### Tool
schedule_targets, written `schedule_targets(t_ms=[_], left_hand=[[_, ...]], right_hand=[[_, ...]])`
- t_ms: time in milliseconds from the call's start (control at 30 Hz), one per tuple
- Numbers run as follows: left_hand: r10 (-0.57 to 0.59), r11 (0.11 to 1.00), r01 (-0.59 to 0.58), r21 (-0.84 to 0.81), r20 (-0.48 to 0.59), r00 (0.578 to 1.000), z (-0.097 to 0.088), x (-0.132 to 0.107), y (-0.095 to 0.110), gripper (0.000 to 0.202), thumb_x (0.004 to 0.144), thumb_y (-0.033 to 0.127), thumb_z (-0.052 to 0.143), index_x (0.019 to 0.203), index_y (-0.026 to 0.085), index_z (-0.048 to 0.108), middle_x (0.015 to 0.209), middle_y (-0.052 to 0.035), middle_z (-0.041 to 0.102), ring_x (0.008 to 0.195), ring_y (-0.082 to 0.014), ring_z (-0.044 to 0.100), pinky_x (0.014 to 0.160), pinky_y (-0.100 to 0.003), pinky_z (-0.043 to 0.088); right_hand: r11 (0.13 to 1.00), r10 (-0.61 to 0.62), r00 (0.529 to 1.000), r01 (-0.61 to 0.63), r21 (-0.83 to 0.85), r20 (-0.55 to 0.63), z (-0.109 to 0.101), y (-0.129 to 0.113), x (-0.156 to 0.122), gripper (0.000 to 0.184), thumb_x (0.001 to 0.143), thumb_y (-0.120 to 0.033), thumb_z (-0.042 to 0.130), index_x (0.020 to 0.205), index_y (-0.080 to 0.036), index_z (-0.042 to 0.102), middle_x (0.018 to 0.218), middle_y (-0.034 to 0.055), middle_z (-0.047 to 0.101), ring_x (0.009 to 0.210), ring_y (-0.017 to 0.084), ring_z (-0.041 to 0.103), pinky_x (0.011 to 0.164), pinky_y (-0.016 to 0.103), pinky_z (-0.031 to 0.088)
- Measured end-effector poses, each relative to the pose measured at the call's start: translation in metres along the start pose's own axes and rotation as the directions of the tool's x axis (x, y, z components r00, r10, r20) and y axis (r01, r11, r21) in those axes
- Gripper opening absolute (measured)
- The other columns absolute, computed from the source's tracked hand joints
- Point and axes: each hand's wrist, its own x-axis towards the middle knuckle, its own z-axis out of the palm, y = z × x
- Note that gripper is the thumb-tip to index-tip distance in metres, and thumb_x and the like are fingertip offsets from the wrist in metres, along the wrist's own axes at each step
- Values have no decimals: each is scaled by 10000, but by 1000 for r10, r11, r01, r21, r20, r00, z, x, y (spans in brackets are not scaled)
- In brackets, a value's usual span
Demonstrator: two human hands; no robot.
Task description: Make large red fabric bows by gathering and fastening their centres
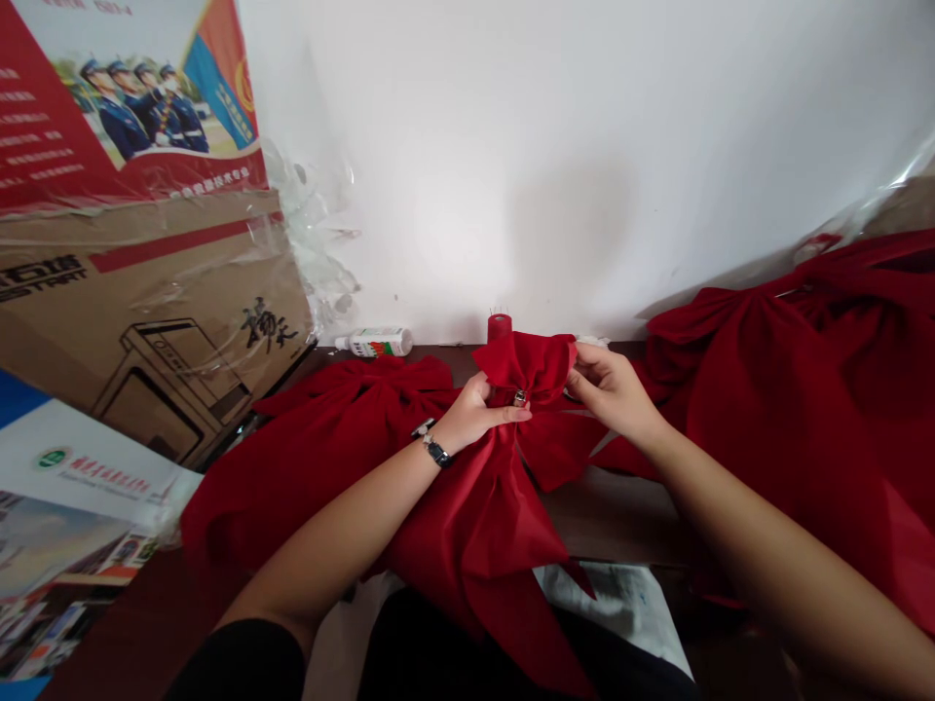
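Observation:
A red fabric bow (497,497) hangs in front of me, its long tails draping down toward my lap. Around its gathered middle my left hand (478,414) is closed, the thumb lying across the front; a ring shows beside the knot. My right hand (610,385) pinches the upper right loop of the same bow between thumb and fingers. Just behind the bow stands a spool of red thread (500,327) with several pins or needles sticking up from its top.
More red bows lie heaped at the left (314,458) and at the right (789,380). A white bottle (380,342) lies on its side against the white wall (467,175). Cardboard boxes (146,302) and printed posters (80,477) stand at the left.

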Motion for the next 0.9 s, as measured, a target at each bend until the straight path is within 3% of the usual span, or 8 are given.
schedule_targets(t_ms=[300,600,900], left_hand=[[-1,1000,1,-20,3,1000,3,-1,2,370,592,251,788,860,135,563,789,-14,630,732,-126,581,758,-275,448],[4,1000,-4,6,43,999,0,1,0,346,611,306,775,825,129,568,782,-21,622,731,-138,577,744,-271,434],[-6,1000,6,4,125,992,-1,1,1,346,657,357,743,828,123,554,716,-21,618,667,-128,562,696,-257,414]], right_hand=[[998,-56,997,58,-38,54,-1,1,-3,117,789,-301,624,820,-189,629,723,12,598,643,152,536,634,277,452],[999,-44,999,44,-22,-4,1,-3,-2,170,791,-353,621,828,-188,633,762,24,620,653,159,552,613,275,460],[997,-64,996,67,-45,55,1,-3,-3,113,809,-294,598,821,-186,630,731,19,617,638,153,544,612,268,451]])
